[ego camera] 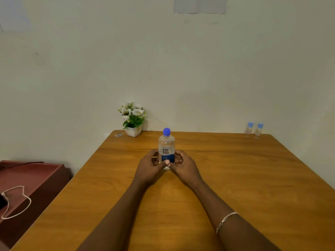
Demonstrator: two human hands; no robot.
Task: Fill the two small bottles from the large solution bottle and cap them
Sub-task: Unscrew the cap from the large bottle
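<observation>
The large solution bottle point(166, 145), clear with a blue cap and a blue-and-white label, stands upright in the middle of the wooden table point(235, 178). My left hand point(151, 164) and my right hand point(182, 164) wrap around its lower part from either side, thumbs meeting in front of its base. Two small clear bottles with light-blue caps, one point(249, 129) beside the other point(258, 130), stand capped at the table's far right corner by the wall, well away from both hands.
A white pot of white flowers point(133, 120) sits at the table's far left corner, a small object point(118, 135) beside it. A low reddish cabinet point(27, 187) with a white cord on it stands left of the table. A wall runs directly behind.
</observation>
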